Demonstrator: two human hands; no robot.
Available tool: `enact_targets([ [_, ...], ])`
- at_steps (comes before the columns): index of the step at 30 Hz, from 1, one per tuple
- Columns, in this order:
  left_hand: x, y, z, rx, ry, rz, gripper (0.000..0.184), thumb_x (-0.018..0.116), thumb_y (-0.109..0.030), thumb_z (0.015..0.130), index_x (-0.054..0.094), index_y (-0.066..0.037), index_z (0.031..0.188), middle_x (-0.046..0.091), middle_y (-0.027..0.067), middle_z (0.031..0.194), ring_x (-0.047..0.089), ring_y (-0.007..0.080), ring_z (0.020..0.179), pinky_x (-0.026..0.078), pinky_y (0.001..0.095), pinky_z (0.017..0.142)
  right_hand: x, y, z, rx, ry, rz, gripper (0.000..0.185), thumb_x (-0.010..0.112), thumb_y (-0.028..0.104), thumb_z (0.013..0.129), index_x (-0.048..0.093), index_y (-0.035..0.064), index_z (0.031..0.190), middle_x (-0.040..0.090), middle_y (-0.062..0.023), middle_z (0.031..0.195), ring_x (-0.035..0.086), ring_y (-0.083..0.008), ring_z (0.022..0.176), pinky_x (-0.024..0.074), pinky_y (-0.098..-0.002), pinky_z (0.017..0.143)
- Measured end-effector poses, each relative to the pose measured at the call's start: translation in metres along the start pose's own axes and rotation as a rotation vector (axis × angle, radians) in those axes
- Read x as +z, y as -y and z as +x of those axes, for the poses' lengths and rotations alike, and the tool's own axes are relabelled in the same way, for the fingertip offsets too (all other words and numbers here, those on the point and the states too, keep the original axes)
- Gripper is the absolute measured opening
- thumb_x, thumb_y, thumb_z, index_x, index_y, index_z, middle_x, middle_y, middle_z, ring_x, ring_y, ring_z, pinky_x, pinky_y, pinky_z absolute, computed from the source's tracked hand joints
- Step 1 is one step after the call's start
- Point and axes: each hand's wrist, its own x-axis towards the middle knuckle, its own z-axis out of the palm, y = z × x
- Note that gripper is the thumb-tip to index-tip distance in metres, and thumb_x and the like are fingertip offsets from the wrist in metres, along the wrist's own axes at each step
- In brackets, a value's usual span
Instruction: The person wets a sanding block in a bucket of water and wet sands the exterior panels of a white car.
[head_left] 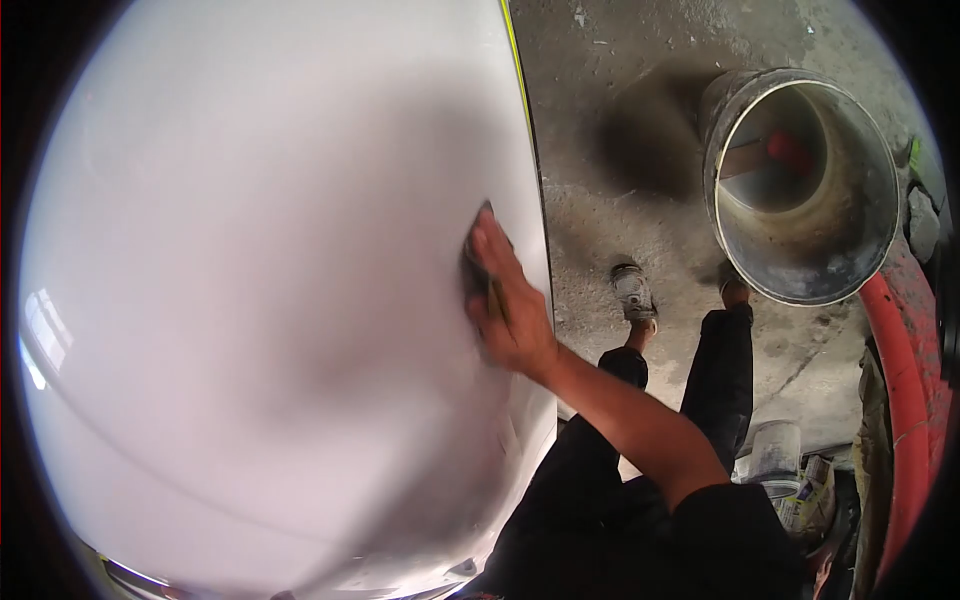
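My right hand (pixel 512 318) lies on a large white car panel (pixel 250 250), near its right edge. Its fingers point away from me and press a dark piece of sandpaper (pixel 470 268) against the smooth surface. One pointed corner of the sheet sticks out past the fingertips, and the rest is mostly covered by the hand. The thumb rests on the near left side. The hand and forearm cast a soft shadow on the white paint. My left hand does not show.
A large bucket (pixel 870 210) stands on the concrete floor (pixel 590 120) at right, with something red inside. A thick red curved tube (pixel 905 420) runs down the right side. By my legs are a clear plastic container (pixel 776 448) and printed paper (pixel 808 500). Yellow-green trim edges the panel.
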Motion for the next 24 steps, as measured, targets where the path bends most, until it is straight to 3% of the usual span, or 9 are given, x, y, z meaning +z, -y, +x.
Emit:
enact_targets([
  [2, -0.001, 0.005, -0.004, 0.045, 0.013, 0.072, 0.095, 0.042, -0.066, 0.097, 0.03, 0.013, 0.149, 0.038, 0.0383, 0.146, 0.042, 0.0538, 0.133, 0.043, 0.0618, 0.106, 0.0, 0.005, 0.001, 0.012, -0.013, -0.067, 0.071, 0.058, -0.007, 0.087, 0.034, -0.0013, 0.153, 0.032, -0.0246, 0.159, 0.03, -0.0363, 0.149, 0.0256, -0.0432, 0.122],
  [4, -0.005, 0.002, -0.005, 0.101, 0.026, 0.16, 0.089, 0.04, -0.06, 0.1, 0.027, 0.013, 0.149, 0.039, 0.039, 0.146, 0.043, 0.0545, 0.132, 0.043, 0.0624, 0.106, 0.009, -0.028, 0.091, -0.207, -0.219, -0.199, 0.062, 0.06, -0.001, 0.089, 0.042, -0.0009, 0.149, 0.042, -0.0271, 0.152, 0.043, -0.0387, 0.141, 0.0385, -0.0435, 0.114],
  [7, -0.008, 0.014, -0.014, 0.186, 0.04, 0.244, 0.086, 0.038, -0.058, 0.102, 0.026, 0.013, 0.15, 0.041, 0.0386, 0.144, 0.044, 0.0546, 0.132, 0.043, 0.0638, 0.106, -0.018, -0.012, 0.206, 0.064, 0.055, -0.441, 0.046, 0.057, 0.02, 0.098, 0.048, -0.0029, 0.138, 0.051, -0.0302, 0.139, 0.053, -0.0427, 0.125, 0.0472, -0.0485, 0.099],
  [9, -0.008, 0.002, -0.006, 0.091, 0.042, 0.198, 0.087, 0.039, -0.059, 0.101, 0.026, 0.012, 0.15, 0.041, 0.0389, 0.144, 0.044, 0.0548, 0.132, 0.043, 0.0645, 0.105, -0.013, -0.019, 0.217, 0.011, -0.234, -0.023, 0.042, 0.049, 0.027, 0.104, 0.053, -0.0082, 0.128, 0.061, -0.0345, 0.123, 0.066, -0.044, 0.106, 0.0557, -0.0488, 0.082],
  [11, -0.008, 0.002, -0.005, 0.073, 0.048, 0.171, 0.088, 0.04, -0.06, 0.101, 0.027, 0.012, 0.15, 0.041, 0.0391, 0.145, 0.044, 0.0549, 0.132, 0.042, 0.0646, 0.105, 0.001, -0.009, 0.13, 0.078, -0.186, 0.0, 0.051, 0.061, 0.018, 0.096, 0.047, 0.0021, 0.143, 0.045, -0.0257, 0.149, 0.046, -0.0415, 0.136, 0.0426, -0.0474, 0.108],
  [13, -0.002, 0.01, -0.013, 0.126, 0.052, 0.173, 0.089, 0.039, -0.062, 0.101, 0.028, 0.013, 0.15, 0.039, 0.0393, 0.145, 0.043, 0.0548, 0.133, 0.042, 0.0639, 0.106, 0.001, -0.009, 0.05, -0.107, -0.06, -0.033, 0.069, 0.058, -0.003, 0.091, 0.032, 0.0013, 0.155, 0.032, -0.0232, 0.16, 0.028, -0.0347, 0.15, 0.0216, -0.0415, 0.123],
  [18, -0.001, 0.001, -0.002, 0.109, -0.041, 0.099, 0.093, 0.039, -0.064, 0.1, 0.027, 0.014, 0.149, 0.04, 0.0376, 0.145, 0.043, 0.0523, 0.134, 0.042, 0.0626, 0.107, 0.0, -0.012, 0.138, -0.115, -0.189, -0.1, 0.063, 0.059, 0.006, 0.094, 0.037, 0.0043, 0.153, 0.043, -0.0218, 0.153, 0.043, -0.0325, 0.143, 0.0348, -0.0414, 0.117],
  [21, 0.002, 0.004, -0.002, 0.079, -0.074, -0.022, 0.096, 0.04, -0.067, 0.099, 0.028, 0.013, 0.149, 0.04, 0.0364, 0.146, 0.041, 0.0505, 0.136, 0.042, 0.0617, 0.108, -0.022, 0.004, 0.235, 0.046, 0.159, -0.547, 0.045, 0.062, 0.018, 0.095, 0.052, 0.0021, 0.137, 0.048, -0.0279, 0.144, 0.048, -0.0436, 0.134, 0.045, -0.046, 0.106],
  [24, 0.004, -0.001, -0.004, 0.032, -0.064, -0.065, 0.098, 0.039, -0.069, 0.098, 0.029, 0.014, 0.149, 0.039, 0.0353, 0.148, 0.038, 0.0485, 0.139, 0.041, 0.06, 0.11, -0.014, 0.005, 0.197, -0.047, -0.034, -0.291, 0.047, 0.062, 0.016, 0.096, 0.05, 0.0007, 0.139, 0.045, -0.029, 0.147, 0.047, -0.0442, 0.135, 0.0454, -0.0455, 0.107],
])
